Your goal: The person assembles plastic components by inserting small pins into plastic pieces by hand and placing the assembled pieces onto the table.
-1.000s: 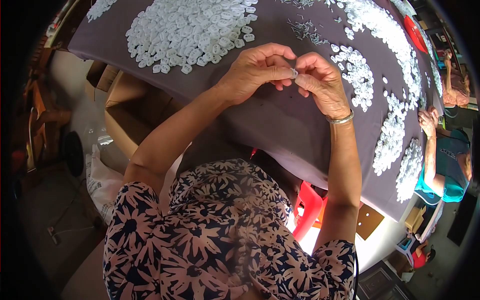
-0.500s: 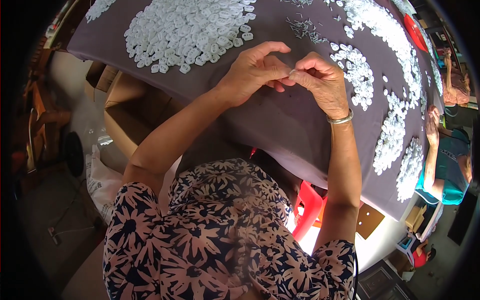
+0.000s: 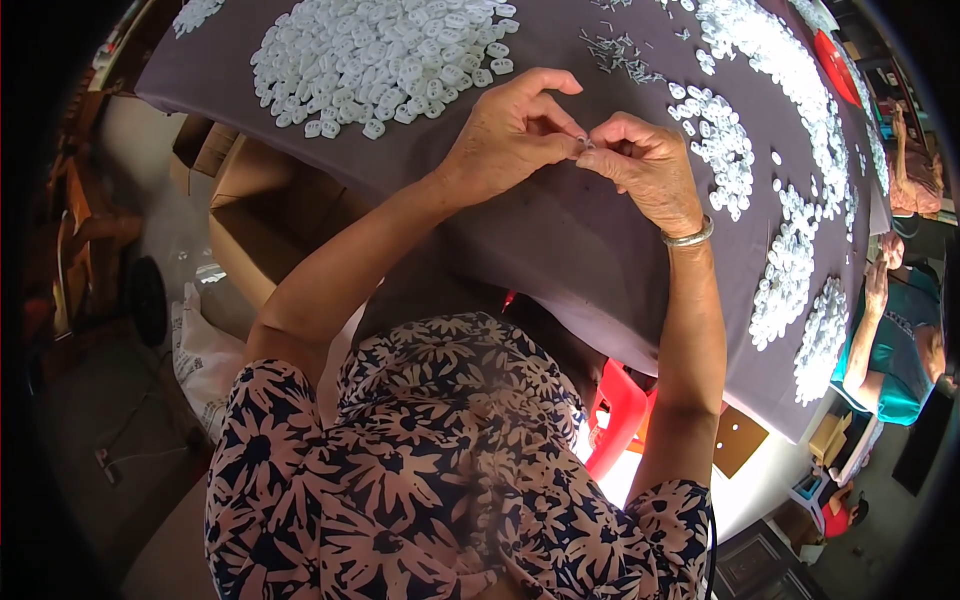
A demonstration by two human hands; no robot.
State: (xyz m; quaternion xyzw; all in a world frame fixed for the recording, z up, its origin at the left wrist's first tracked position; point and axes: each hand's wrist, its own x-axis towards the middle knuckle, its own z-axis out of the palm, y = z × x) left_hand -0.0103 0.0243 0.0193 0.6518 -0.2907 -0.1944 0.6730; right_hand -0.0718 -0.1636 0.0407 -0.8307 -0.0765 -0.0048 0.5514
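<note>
Presently both hands meet above the grey cloth (image 3: 560,250), just in front of the person's chest. Left hand (image 3: 505,135): fingers curled, thumb and forefinger pinched narrow at the meeting point. Right hand (image 3: 648,170): same pinch, fingertips touching those of the left. Between the two pinches sits a small pale part (image 3: 584,146), mostly hidden; its shape cannot be made out. Holding it up off the cloth and close to the eyes likely eases fine work on something this small.

Silver bangle (image 3: 688,237) on the right wrist.

Supply lies within reach: a large heap of white pieces (image 3: 380,55) far left, a smaller heap (image 3: 722,150) just right of the hands, a long band of white pieces (image 3: 800,250) trailing along the right edge. A scatter of thin metal bits (image 3: 620,50) lies far, well apart from the hands.

Cardboard box (image 3: 260,215) on the floor at left. Red stool (image 3: 620,415) below the cloth's edge. Another person's arm (image 3: 870,330) at far right.
</note>
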